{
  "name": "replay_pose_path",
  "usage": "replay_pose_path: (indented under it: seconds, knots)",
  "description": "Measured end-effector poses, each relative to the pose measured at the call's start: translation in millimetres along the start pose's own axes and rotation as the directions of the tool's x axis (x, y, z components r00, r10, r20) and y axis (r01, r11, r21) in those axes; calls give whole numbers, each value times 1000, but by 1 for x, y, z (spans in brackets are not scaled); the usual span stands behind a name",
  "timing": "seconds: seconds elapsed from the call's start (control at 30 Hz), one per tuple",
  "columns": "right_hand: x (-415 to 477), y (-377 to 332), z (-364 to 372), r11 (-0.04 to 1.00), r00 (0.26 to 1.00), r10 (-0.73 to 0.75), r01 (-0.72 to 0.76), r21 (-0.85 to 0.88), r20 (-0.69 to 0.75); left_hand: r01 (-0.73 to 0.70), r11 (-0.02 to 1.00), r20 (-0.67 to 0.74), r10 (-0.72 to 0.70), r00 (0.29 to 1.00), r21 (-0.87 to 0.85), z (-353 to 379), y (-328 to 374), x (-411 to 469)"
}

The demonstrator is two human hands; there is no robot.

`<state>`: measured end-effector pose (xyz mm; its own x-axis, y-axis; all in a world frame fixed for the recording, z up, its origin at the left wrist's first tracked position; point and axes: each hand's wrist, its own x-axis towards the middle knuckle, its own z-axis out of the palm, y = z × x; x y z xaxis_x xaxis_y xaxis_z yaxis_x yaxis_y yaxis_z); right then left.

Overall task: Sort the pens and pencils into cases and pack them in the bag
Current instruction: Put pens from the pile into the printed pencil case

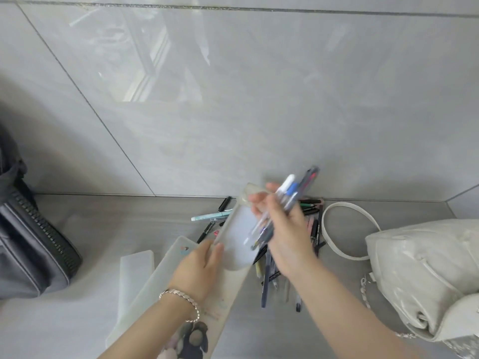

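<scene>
right hand (pixel 285 229) clamps bundle of clear and blue plastic pens (pixel 293 190), long axis roughly parallel to frosted translucent plastic case (pixel 237 221) just left of it; left hand (pixel 199 263) grips the case's near end.

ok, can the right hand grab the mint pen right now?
Probably not: the right hand grips a bunch of pens, and the case in the left hand blocks the mint pen.

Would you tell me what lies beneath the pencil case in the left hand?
Loose pens and a printed case lie on the surface beneath the pencil case. The held case, the left hand and the pen-gripping right hand hide part of the pile.
</scene>
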<state>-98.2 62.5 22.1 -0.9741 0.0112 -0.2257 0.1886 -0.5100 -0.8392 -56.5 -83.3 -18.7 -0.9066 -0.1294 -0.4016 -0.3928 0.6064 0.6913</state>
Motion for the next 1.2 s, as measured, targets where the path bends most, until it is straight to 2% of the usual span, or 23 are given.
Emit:
replay_pose_path:
  seconds: [0.07,0.13,0.2,0.23,0.27,0.3,0.37,0.47,0.53,0.57,0.63,0.7,0.73,0.77,0.83,0.9,0.97,1.07,1.13,1.17,1.2]
  knots:
    - [-11,19,5,983,997,71,-66,-169,24,-65,998,19,65,998,-1,4,5,-3]
    - [-16,26,6,970,991,125,-112,-218,49,-96,995,25,96,995,4,4,8,-4]
    - [-17,25,4,984,999,39,-33,-176,32,-110,994,4,110,994,-12,2,10,-6]
    - [-15,24,2,976,999,-51,49,-211,-4,-109,994,-7,109,994,-15,2,10,-7]
    - [-13,22,0,936,986,-161,142,-321,-32,-106,994,-12,106,994,-20,2,10,-7]
    - [-11,21,-1,850,963,-269,229,-474,-17,-105,994,-13,105,994,-23,3,10,-7]
    - [-10,23,-4,569,914,-375,357,-741,152,-112,994,-12,112,994,-15,6,10,-7]
    - [-5,29,-18,156,891,-270,414,-897,365,-97,995,-3,97,995,0,10,8,-6]
    - [-4,29,-26,-37,888,-174,425,-904,425,-68,998,-11,68,998,-12,10,4,-6]
    - [-5,29,-28,-62,875,-172,448,-892,452,-50,998,-23,49,999,-24,8,2,-4]
    - [-11,30,-34,27,846,-274,482,-876,457,-1,999,-75,-2,997,-43,4,-2,-1]
    - [-15,33,-42,124,890,-349,355,-927,294,43,998,-130,-48,990,-44,-3,-4,2]
    - [-15,34,-47,147,941,-283,234,-961,186,52,998,-148,-57,987,-38,-6,-4,4]
    - [-13,38,-52,126,984,-162,90,-988,69,49,998,-163,-54,985,-35,-8,-4,5]
    - [-9,49,-58,-55,994,58,-94,-994,-97,30,999,-176,-35,984,-30,-12,-2,7]
    - [-7,62,-57,-175,974,150,-142,-974,-169,21,1000,-173,-23,985,-13,-16,1,9]
    - [-6,73,-57,-188,965,160,-174,-967,-205,14,1000,-178,-13,984,0,-19,2,9]
    - [-3,76,-65,-125,968,115,-209,-970,-223,16,1000,-177,-16,984,-3,-21,1,9]
    - [3,68,-71,2,970,85,-228,-974,-227,20,1000,-165,-20,986,-6,-19,-1,8]
    - [8,60,-75,46,976,54,-213,-976,-211,22,1000,-155,-23,988,-7,-18,-1,8]
    - [14,51,-79,39,986,25,-166,-985,-165,27,1000,-146,-28,989,-9,-16,-1,8]
